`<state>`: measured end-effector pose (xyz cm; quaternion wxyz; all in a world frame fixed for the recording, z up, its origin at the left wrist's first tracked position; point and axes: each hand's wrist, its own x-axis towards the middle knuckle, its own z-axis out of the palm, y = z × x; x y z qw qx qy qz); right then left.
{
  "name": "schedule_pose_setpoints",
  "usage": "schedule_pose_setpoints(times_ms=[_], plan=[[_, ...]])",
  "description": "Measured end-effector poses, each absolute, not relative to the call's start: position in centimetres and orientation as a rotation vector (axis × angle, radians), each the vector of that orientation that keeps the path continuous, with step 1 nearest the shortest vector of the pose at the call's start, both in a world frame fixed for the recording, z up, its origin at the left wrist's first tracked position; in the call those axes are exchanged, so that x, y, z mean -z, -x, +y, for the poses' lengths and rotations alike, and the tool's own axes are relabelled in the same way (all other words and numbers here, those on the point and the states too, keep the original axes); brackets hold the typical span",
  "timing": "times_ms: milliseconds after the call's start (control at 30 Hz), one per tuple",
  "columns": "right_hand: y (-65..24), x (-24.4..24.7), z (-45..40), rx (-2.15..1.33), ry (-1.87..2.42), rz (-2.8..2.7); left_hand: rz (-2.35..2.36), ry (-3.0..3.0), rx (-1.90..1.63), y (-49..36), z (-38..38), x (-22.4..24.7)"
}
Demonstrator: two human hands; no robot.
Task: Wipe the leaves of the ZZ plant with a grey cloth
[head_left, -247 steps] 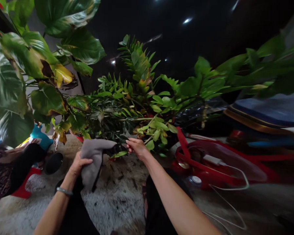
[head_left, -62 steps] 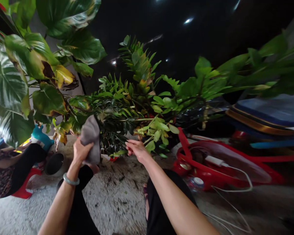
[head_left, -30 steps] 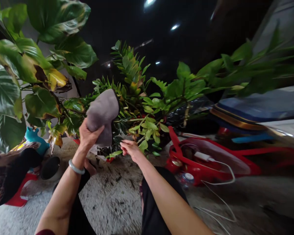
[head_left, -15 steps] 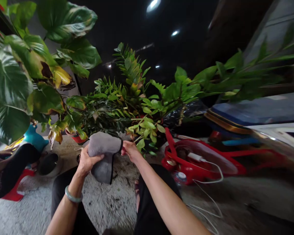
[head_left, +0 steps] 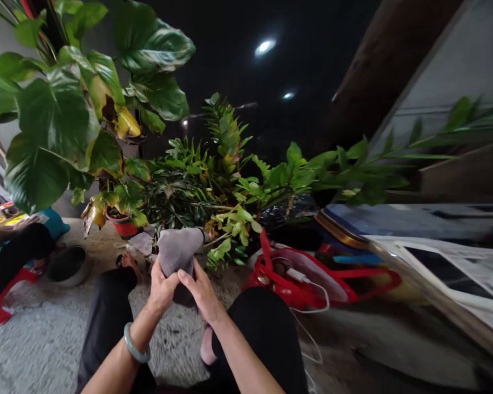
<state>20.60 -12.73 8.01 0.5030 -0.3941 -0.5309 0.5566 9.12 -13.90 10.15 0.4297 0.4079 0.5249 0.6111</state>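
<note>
Both hands are together, clamped on the grey cloth (head_left: 178, 247), the left hand (head_left: 162, 288) on one side, the right hand (head_left: 203, 294) on the other, thumbs close. Just beyond them are the leaves (head_left: 234, 224); the red bag (head_left: 281, 290) sits to their right. I'd judge the cloth is being bunched or folded; wiping a leaf next would call for freeing one hand.

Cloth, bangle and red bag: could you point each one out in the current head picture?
Cloth (head_left: 177, 249), head view: its upper part.
Bangle (head_left: 131, 346), head view: its visible band.
Red bag (head_left: 286, 290), head view: its front wall.
</note>
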Motion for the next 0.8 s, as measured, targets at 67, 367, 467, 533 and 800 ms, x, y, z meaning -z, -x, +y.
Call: schedule_pose_setpoints(times_ms=[67, 367, 467, 533, 800], plan=[[-21.4, -8.2, -12.9, -1.316, 0.986, -1.316, 1.247, -1.073, -1.500, -9.5, -14.5, -9.6], [-22.9, -7.2, -13.7, -1.291, 1.165, -1.202, 1.077, -1.272, -1.606, -12.0, -14.7, -5.9], [-23.1, -5.8, -13.3, -1.218, 1.293, -0.969, 0.978, -1.238, -1.521, -12.1, -14.0, -6.2], [-23.7, -5.9, -12.8, -1.158, 1.352, -0.903, 0.841, -1.142, -1.450, -11.4, -12.7, -6.7], [-24.9, -14.9, -6.1, -0.894, 1.129, -1.137, 1.138, -0.550, -1.766, -3.8, -4.6, -5.4]])
